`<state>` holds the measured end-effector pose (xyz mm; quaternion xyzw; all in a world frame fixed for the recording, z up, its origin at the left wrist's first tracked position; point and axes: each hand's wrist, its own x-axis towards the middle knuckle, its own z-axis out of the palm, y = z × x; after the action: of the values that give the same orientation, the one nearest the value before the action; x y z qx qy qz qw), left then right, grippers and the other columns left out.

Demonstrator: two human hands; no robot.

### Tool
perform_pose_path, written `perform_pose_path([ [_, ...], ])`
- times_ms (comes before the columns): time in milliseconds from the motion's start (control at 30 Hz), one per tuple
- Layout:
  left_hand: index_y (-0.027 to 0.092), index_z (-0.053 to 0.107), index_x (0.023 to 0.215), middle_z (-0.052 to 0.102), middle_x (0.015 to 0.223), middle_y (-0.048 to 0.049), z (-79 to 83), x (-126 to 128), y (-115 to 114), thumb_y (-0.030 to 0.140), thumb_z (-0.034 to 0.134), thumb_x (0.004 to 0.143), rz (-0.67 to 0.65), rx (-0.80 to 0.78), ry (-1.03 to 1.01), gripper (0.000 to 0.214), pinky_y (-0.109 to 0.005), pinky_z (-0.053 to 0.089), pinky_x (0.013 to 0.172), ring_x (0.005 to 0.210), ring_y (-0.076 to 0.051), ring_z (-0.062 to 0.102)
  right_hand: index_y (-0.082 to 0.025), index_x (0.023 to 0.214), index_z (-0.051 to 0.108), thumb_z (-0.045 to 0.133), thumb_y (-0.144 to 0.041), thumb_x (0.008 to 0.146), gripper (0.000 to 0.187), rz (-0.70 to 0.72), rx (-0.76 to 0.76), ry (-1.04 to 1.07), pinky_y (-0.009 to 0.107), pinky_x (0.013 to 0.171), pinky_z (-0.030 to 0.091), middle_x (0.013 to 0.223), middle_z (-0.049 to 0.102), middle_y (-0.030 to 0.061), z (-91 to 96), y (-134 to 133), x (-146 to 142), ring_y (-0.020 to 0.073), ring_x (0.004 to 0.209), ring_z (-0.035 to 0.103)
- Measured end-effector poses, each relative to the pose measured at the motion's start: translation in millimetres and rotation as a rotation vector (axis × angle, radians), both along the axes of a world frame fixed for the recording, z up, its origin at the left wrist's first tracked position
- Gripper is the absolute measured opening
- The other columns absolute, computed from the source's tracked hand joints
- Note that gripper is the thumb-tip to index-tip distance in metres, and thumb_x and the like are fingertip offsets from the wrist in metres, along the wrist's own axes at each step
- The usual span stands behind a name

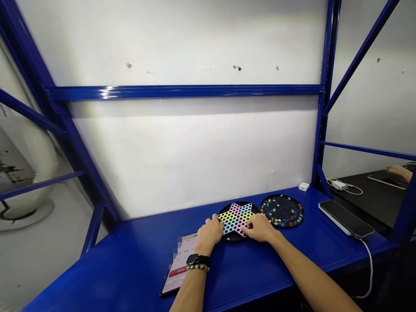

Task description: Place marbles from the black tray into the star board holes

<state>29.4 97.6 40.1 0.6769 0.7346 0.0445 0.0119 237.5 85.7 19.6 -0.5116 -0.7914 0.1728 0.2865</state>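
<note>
A star-shaped Chinese checkers board (238, 220) in pink, yellow and light blue, full of round holes, lies over a round black tray (232, 239). My left hand (210, 234) grips the board's left side, its fingers curled at the edge. On the opposite side my right hand (259, 227) pinches the board between thumb and fingers. Both hands cover parts of the star's points. To the right of the board sits a second round black tray (276, 213), with many small coloured marbles scattered around its inside.
A tablet (182, 262) showing a timer lies partly under my left forearm. At the right are a phone (346, 216) on a white block with a cable and a small white case (303, 186). Blue frame posts (321, 108) bound the blue table. Another person's hand (400, 172) shows far right.
</note>
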Motion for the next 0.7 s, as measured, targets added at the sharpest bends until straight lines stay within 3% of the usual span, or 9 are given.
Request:
perform_pose_path([
  [300, 0.009, 0.054, 0.128, 0.068, 0.113, -0.0255, -5.3, 2.9, 2.4, 0.032, 0.029, 0.104, -0.017, -0.023, 0.05, 0.041, -0.046, 0.051, 0.084, 0.104, -0.037, 0.072, -0.019, 0.044, 0.039, 0.06, -0.035, 0.084, 0.048, -0.022, -0.017, -0.063, 0.028, 0.06, 0.025, 0.046, 0.041, -0.0033, 3.8, -1.3, 0.8, 0.0098, 0.05, 0.034],
  [700, 0.011, 0.06, 0.125, 0.076, 0.107, -0.0228, -10.0, -0.3, 6.6, 0.027, 0.027, 0.104, -0.088, -0.063, 0.063, 0.043, -0.048, 0.052, 0.087, 0.103, -0.037, 0.073, -0.018, 0.046, 0.042, 0.062, -0.034, 0.083, 0.045, -0.032, -0.019, -0.072, 0.028, 0.062, 0.025, 0.048, 0.045, -0.0034, 4.3, -2.7, -0.6, 0.0097, 0.052, 0.035],
])
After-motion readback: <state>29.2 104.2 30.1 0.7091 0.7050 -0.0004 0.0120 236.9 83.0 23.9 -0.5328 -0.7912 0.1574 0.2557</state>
